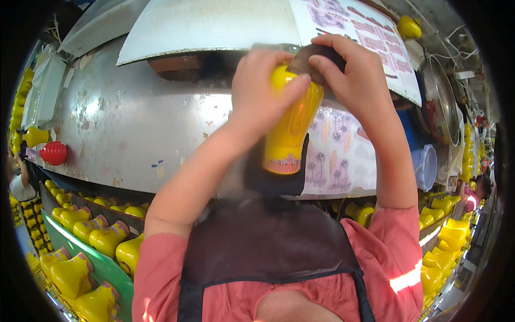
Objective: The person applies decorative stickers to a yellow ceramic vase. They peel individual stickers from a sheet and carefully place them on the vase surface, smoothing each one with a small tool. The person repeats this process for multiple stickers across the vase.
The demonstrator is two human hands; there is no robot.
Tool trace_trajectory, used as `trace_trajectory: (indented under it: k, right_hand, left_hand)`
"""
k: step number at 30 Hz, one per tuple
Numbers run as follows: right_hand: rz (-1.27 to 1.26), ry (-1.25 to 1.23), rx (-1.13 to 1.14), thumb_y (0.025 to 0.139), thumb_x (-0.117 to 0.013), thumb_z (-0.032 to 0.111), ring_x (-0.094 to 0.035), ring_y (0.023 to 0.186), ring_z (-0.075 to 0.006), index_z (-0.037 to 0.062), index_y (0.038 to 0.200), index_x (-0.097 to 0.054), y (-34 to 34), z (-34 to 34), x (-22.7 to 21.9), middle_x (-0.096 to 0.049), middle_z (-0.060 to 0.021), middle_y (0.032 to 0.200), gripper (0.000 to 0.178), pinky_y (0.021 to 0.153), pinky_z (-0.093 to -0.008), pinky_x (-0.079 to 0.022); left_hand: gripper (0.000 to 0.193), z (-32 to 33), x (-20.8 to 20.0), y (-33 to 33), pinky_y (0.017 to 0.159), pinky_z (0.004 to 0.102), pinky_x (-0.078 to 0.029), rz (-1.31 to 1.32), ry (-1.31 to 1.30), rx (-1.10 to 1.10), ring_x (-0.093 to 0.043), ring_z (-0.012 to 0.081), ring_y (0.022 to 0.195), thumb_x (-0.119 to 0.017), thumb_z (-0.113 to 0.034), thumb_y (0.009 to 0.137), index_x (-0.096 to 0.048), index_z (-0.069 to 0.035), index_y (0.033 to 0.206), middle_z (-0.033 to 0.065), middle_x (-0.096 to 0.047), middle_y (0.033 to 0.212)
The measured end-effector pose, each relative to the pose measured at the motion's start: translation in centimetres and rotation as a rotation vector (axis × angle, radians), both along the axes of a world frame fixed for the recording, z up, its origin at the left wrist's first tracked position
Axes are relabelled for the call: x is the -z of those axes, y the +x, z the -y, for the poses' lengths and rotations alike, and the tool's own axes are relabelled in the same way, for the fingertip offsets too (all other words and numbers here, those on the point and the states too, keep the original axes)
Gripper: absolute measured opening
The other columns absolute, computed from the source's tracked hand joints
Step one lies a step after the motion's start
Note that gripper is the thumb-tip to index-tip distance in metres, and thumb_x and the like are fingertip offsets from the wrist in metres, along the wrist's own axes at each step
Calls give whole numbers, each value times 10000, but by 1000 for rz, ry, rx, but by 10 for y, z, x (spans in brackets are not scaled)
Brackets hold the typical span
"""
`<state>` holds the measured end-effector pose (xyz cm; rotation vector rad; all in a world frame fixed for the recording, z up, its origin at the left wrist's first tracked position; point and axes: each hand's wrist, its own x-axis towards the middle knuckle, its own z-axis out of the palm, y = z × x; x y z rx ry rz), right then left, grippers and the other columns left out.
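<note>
A glossy yellow vase (292, 131) lies tilted over the metal worktable, its patterned pink-purple rim band toward me. My left hand (256, 94) is closed around its side near the far end, the thumb laid across the glaze. In my right hand (357, 75) is a thin, dark brown flat scraper (304, 60), pinched between thumb and fingers; its edge is at the far end of the vase. The left hand is slightly blurred. Beneath the vase's near end is a black cloth (274, 186), and to its right lies a sheet of printed flower decals (332, 155).
A white board (209, 29) stands across the back, with more decal sheets (370, 40) on its right. A pale bucket (426, 167) sits at the right edge, a red ribbed object (53, 153) at the left. Yellow vases crowd racks at lower left (110, 238) and right (437, 263).
</note>
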<state>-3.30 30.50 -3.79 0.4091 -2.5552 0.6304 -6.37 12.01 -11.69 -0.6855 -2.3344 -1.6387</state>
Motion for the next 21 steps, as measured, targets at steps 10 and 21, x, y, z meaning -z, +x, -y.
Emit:
trace_trajectory:
  k: [10,21]
  right_hand:
    - [-377,222,-425,757,-772,95,-690,791,-234,117,999,-755,78,20,40,-683,-61,911,243,665,-354,-575]
    - [-105,141,-593,714,-738,122,-619,685,-247,99,868,-710,102,64,28,-563,-15,731,158,634,-374,-527]
  left_hand:
    - [231,1,0,-7,908,276,-490,133,159,81,-614,130,1005,-679,-204,992,-758,-3,1074,48,-653,1066]
    - [256,-1,-7,4,976,433,-460,-208,-43,97,-594,298,1066,-687,-301,931,-786,-103,1057,109,-662,1078]
